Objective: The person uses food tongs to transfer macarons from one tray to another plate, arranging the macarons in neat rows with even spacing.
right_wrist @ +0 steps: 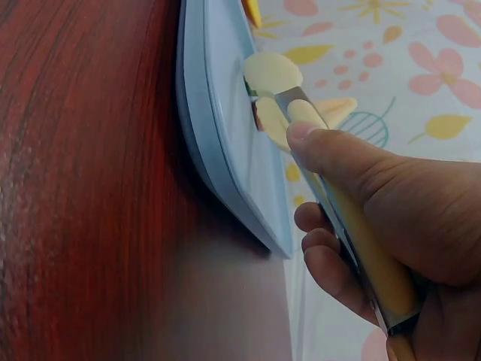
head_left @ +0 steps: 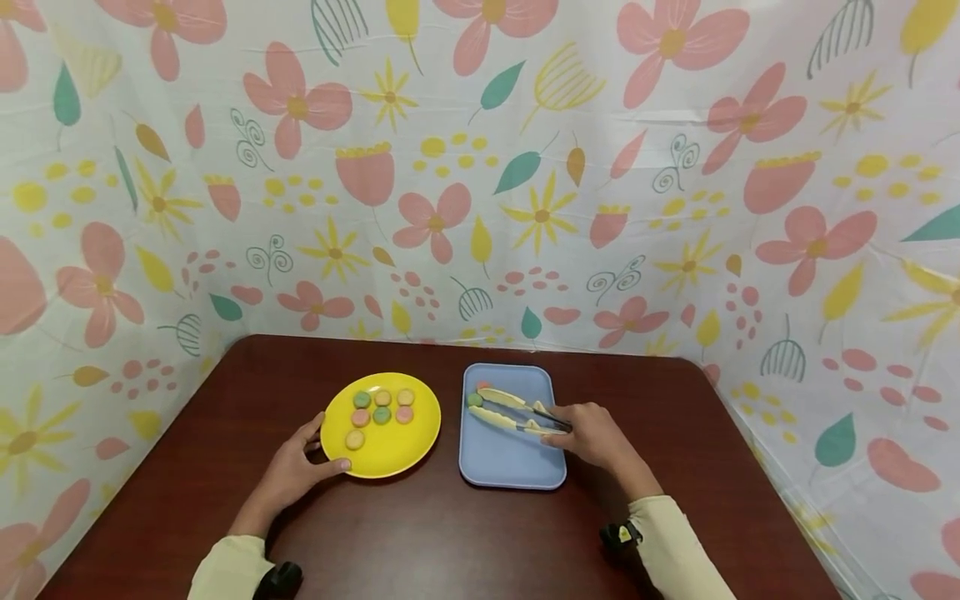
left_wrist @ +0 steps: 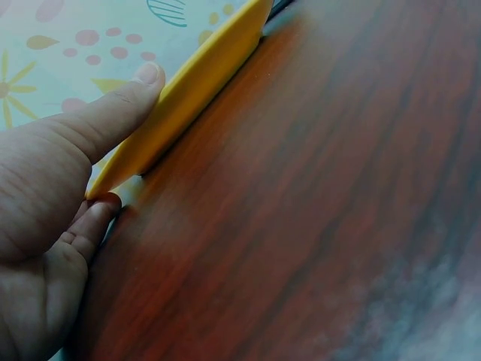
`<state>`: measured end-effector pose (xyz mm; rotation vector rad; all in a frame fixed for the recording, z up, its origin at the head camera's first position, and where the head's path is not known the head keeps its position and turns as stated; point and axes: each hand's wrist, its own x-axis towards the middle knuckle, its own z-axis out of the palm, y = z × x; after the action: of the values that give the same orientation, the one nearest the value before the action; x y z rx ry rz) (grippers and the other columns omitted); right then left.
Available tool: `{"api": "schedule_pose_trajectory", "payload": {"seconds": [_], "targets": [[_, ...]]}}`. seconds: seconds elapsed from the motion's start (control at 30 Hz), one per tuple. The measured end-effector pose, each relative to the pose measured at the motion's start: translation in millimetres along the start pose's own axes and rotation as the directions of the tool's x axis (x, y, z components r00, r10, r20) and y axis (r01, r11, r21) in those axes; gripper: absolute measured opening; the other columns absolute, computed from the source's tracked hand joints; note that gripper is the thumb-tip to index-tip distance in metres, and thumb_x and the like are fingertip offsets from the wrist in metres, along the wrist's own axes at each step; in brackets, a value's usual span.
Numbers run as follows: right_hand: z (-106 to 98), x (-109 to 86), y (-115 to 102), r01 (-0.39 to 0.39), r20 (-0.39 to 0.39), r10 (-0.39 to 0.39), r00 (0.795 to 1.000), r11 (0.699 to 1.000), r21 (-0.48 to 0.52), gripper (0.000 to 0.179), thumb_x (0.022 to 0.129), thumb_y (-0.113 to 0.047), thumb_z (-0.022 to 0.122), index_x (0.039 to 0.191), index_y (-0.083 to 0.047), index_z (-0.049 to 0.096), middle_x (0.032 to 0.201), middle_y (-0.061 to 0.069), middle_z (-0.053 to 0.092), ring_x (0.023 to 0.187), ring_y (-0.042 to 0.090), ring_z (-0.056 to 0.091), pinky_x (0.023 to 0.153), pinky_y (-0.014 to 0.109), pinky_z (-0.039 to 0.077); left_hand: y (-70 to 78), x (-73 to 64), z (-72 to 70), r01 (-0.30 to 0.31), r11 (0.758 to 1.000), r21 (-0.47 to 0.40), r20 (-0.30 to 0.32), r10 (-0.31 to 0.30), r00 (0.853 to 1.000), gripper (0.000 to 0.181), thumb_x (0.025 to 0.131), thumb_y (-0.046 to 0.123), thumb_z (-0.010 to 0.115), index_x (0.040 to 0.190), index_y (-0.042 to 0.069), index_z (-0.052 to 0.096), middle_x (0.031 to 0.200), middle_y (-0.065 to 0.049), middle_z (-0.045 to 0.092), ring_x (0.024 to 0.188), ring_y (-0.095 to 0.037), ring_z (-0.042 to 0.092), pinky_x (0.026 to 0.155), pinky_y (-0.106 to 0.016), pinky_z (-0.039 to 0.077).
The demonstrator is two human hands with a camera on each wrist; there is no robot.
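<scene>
My left hand [head_left: 294, 471] grips the near-left rim of a round yellow plate [head_left: 408, 446], thumb on the rim and fingertips below it in the left wrist view. Several small macarons in green, cream and pink [head_left: 404, 414] lie on that plate. My right hand [head_left: 597, 435] holds cream-tipped tongs [head_left: 497, 418] over a blue rectangular tray [head_left: 510, 473]. A green macaron [head_left: 474, 400] and a pink macaron [head_left: 483, 386] lie near the tongs' tips at the tray's far left. Whether the tips touch either macaron, I cannot tell.
Both dishes stand side by side on a dark brown wooden table [head_left: 420, 533], the plate left of the tray. A flower-printed curtain [head_left: 450, 275] hangs behind the table's far edge and along both sides.
</scene>
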<state>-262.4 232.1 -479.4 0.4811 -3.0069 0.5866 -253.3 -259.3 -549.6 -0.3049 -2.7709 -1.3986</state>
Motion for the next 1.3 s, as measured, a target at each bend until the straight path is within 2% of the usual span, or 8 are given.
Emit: {"api": "schedule_pose_trajectory", "payload": {"seconds": [0.2, 0.43, 0.83, 1.03, 1.3], "targets": [[1.1, 1.9, 0.9, -0.008, 0.003, 0.008, 1.0, 1.0, -0.011, 0.058, 0.078, -0.042, 0.077, 0.127, -0.013, 0.064, 0.118, 0.011, 0.066, 0.093, 0.017, 0.062, 0.072, 0.034, 0.051, -0.6, -0.5, 0.7, -0.001, 1.0, 0.004, 0.004, 0.001, 1.0, 0.108, 0.074, 0.05, 0.078, 0.152, 0.002, 0.02, 0.151, -0.021, 0.031, 0.122, -0.037, 0.048, 0.096, -0.052, 0.044], [-0.9, 3.2, 2.5, -0.015, 0.018, 0.015, 1.0, 1.0, 0.011, 0.058, 0.078, -0.039, 0.078, 0.128, -0.014, 0.063, 0.118, 0.012, 0.066, 0.08, 0.012, 0.056, 0.063, 0.03, 0.042, 1.3, -0.7, 0.3, -0.001, 1.0, -0.007, -0.002, 0.001, 1.0, 0.107, 0.074, 0.05, 0.078, 0.152, 0.002, 0.021, 0.151, -0.021, 0.03, 0.122, -0.037, 0.048, 0.096, -0.052, 0.044], [-0.5, 4.3, 4.5, -0.034, 0.044, 0.034, 0.998, 0.999, 0.009, 0.058, 0.078, -0.041, 0.078, 0.128, -0.014, 0.063, 0.117, 0.01, 0.067, 0.08, 0.013, 0.055, 0.067, 0.03, 0.045, 1.2, -0.2, 0.7, 0.006, 1.0, 0.002, -0.003, -0.006, 1.0, 0.108, 0.074, 0.05, 0.078, 0.152, 0.002, 0.021, 0.151, -0.021, 0.03, 0.122, -0.037, 0.048, 0.097, -0.052, 0.043], [-0.2, 2.0, 6.7, -0.022, 0.03, 0.021, 0.999, 1.0, 0.018, 0.059, 0.078, -0.041, 0.078, 0.128, -0.013, 0.063, 0.116, 0.013, 0.067, 0.075, 0.014, 0.051, 0.061, 0.03, 0.041, 1.2, -0.6, 0.4, 0.009, 1.0, 0.015, 0.0, -0.009, 1.0, 0.108, 0.074, 0.051, 0.077, 0.152, 0.002, 0.02, 0.151, -0.021, 0.031, 0.121, -0.036, 0.049, 0.096, -0.052, 0.044], [-1.0, -2.4, 8.1, -0.017, 0.005, 0.017, 1.0, 1.0, 0.005, 0.058, 0.079, -0.042, 0.076, 0.128, -0.013, 0.063, 0.117, 0.012, 0.066, 0.081, 0.012, 0.055, 0.066, 0.031, 0.045, 2.3, -1.5, 0.3, 0.02, 1.0, 0.004, 0.0, -0.02, 1.0, 0.109, 0.073, 0.051, 0.078, 0.152, 0.004, 0.021, 0.15, -0.019, 0.032, 0.121, -0.035, 0.049, 0.096, -0.051, 0.044]]}}
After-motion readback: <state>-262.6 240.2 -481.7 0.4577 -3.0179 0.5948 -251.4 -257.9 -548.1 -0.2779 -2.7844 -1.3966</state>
